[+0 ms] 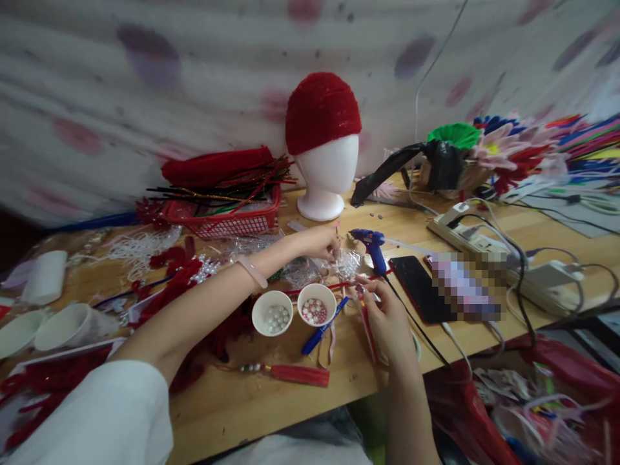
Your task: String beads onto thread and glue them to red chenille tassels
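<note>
Stretched across the table, my left hand (320, 243) has its fingers curled down beside a clear bag of white pearl beads (347, 265). Whatever those fingers may pinch is too small to make out. My right hand (390, 313) is closed on a red tassel (367, 323), its strands hanging downward. A second red tassel with beads on its cord (300, 374) lies near the front edge. Between my arms stand a paper cup of white pearls (272, 314) and another paper cup of pink and white beads (316, 305). Beside them is a blue marker (324, 328).
A blue glue gun (372, 248) rests beyond my right hand, near a dark phone (419, 289). Power strips (465, 236) with trailing cables lie to the right. Behind stands a white foam head (329, 171) in a red cap, beside a red basket (227, 223).
</note>
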Motion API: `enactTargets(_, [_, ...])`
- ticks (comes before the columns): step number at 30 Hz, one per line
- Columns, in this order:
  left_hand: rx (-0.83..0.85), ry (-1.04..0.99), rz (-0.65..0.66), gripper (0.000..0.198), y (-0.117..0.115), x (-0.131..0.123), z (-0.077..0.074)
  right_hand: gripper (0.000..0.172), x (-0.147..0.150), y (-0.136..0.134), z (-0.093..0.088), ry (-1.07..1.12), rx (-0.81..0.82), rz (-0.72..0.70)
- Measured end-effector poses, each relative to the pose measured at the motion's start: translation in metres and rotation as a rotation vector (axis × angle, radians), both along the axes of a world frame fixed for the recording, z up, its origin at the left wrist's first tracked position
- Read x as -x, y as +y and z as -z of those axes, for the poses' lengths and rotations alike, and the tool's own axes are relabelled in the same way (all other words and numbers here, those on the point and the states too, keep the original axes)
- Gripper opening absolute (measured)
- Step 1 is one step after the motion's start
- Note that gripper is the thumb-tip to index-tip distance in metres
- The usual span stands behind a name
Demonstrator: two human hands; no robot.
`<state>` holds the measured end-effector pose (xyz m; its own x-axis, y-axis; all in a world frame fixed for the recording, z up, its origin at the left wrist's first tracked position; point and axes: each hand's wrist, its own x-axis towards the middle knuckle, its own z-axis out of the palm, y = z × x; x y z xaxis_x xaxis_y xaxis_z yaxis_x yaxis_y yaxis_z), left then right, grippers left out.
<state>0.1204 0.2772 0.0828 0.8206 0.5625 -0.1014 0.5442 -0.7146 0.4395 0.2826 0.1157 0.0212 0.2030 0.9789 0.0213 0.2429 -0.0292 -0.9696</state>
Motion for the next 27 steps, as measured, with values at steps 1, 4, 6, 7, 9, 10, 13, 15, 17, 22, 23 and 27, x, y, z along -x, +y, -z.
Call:
enactTargets(1, [0.013,-0.031,-0.003,0.014,-0.001,0.002,-0.003,0.021,-0.001,0.000,0.000,-0.002,-0.025,0.016])
enactTargets(4, [0.034,-0.114,-0.037,0.018,-0.004,0.005,-0.010,0.023,-0.001,-0.001,-0.002,0.012,-0.086,0.048])
enactTargets(6, [0.028,-0.170,-0.095,0.019,-0.008,0.008,-0.016,0.025,0.001,-0.005,-0.007,0.045,-0.112,0.066])
enactTargets(7, [0.018,-0.203,-0.136,0.019,-0.010,0.011,-0.021,0.027,0.002,-0.007,-0.011,0.068,-0.127,0.077])
enactTargets(9, [-0.012,-0.286,-0.235,0.016,-0.016,0.020,-0.033,0.030,0.005,-0.013,-0.021,0.119,-0.171,0.095])
enactTargets(10, [-0.028,-0.337,-0.288,0.013,-0.022,0.026,-0.041,0.031,0.007,-0.017,-0.026,0.140,-0.197,0.098])
enactTargets(13, [-0.064,-0.513,-0.437,0.012,-0.054,0.046,-0.063,0.029,0.013,-0.028,-0.041,0.207,-0.291,0.093])
enactTargets(15, [-0.052,-0.656,-0.515,0.026,-0.088,0.059,-0.070,0.022,0.019,-0.036,-0.050,0.270,-0.353,0.070])
enactTargets(17, [0.117,-0.965,-0.645,0.026,-0.127,0.070,-0.068,0.017,0.027,-0.045,-0.058,0.329,-0.384,0.030])
enactTargets(22, [0.701,-1.399,-0.911,0.024,-0.208,0.080,-0.040,0.018,0.051,-0.070,-0.072,0.337,-0.286,-0.203])
enactTargets(23, [0.805,-1.459,-0.955,0.028,-0.217,0.080,-0.035,0.019,0.056,-0.075,-0.074,0.336,-0.261,-0.252])
enactTargets(27, [1.050,-1.597,-1.073,0.035,-0.235,0.083,-0.024,0.018,0.076,-0.088,-0.079,0.361,-0.158,-0.444])
